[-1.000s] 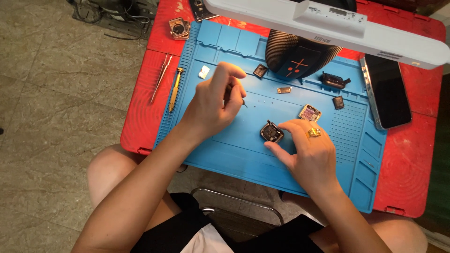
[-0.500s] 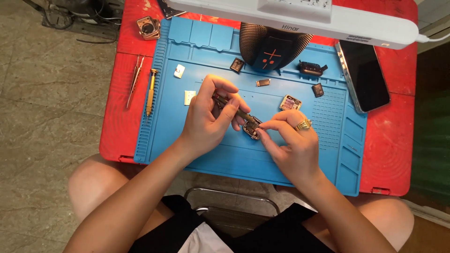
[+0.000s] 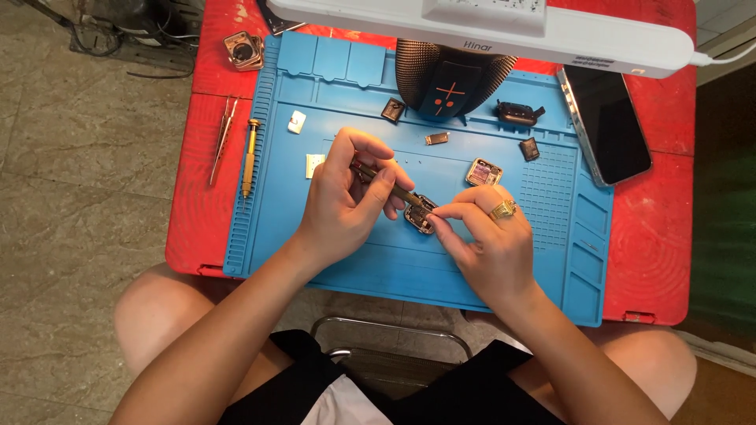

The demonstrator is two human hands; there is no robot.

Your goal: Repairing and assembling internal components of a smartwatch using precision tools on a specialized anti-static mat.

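A slim screwdriver (image 3: 386, 186) is gripped in the left hand (image 3: 346, 201), its tip set on a small watch case (image 3: 420, 214). The case is pinched by the right hand (image 3: 488, 244) above the blue mat (image 3: 409, 267), near the middle of the red table (image 3: 654, 244).

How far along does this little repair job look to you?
Well into it, I'd guess. Done: small parts already lie loose on the blue mat, so the watch-like case seems opened. In hand: the right hand steadies that case while the left hand works a slim screwdriver into it. Left: the loose parts are not yet back in.
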